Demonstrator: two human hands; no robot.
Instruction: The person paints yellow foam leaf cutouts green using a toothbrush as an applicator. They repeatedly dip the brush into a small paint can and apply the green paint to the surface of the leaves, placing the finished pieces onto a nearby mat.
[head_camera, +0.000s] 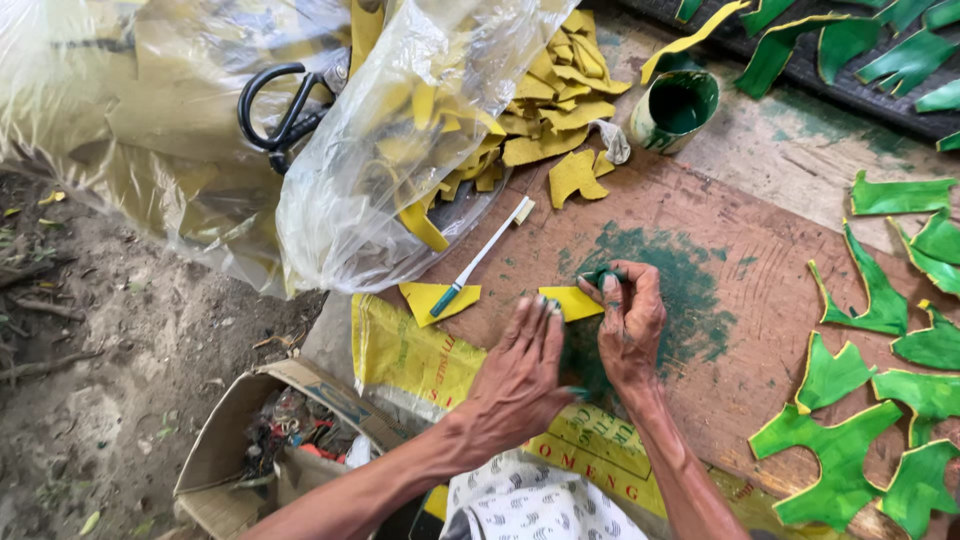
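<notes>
Green-stained board serves as worktop (760, 290) on bare ground. Left hand (520, 365) lies flat, fingers spread, pinning a yellow piece (572, 301) steady, while right hand (630, 320) pinches a green-soaked pad (601, 275) just beside it.

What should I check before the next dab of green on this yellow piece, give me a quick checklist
1. Yellow piece pinned by left hand: ok.
2. Green-stained pad in right hand gripped: ok.
3. Paint on the pad: cannot tell.
4. Paint cup upright, green inside: ok.
5. Board under the piece: green stained, not ok for a clean underside.
6. Toothbrush apart from both hands: ok.
</notes>
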